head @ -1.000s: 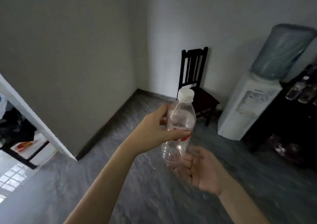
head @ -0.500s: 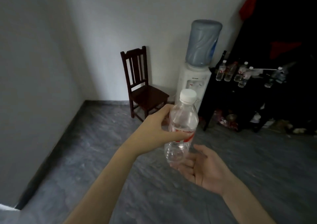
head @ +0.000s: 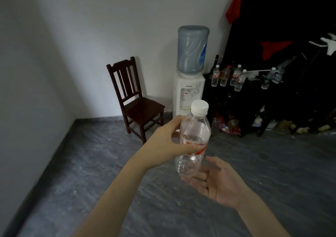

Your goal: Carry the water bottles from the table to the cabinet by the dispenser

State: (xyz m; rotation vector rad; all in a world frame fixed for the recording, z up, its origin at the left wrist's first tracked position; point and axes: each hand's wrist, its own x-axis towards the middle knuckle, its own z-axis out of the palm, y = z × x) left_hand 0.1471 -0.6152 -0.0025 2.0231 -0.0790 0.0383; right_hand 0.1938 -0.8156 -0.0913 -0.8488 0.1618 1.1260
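Bottle (head: 195,137) clear, white cap, red label, upright, gripped by left hand (head: 168,140), right hand (head: 216,180) spread below

Left hand (head: 166,140) gripping; right hand (head: 217,180) open, palm-up.

- Red lettering on the label of the held water bottle (head: 194,137), centre of frame; partly covered by a thumb, unreadable.
- Small dark brand mark on the white water dispenser (head: 188,91) front panel; too small to read.

Behind the water bottle (head: 195,138): left hand's fingers (head: 175,134) hidden. Right of the dispenser (head: 189,91): cabinet (head: 272,98) cut off, floor clutter unreadable.
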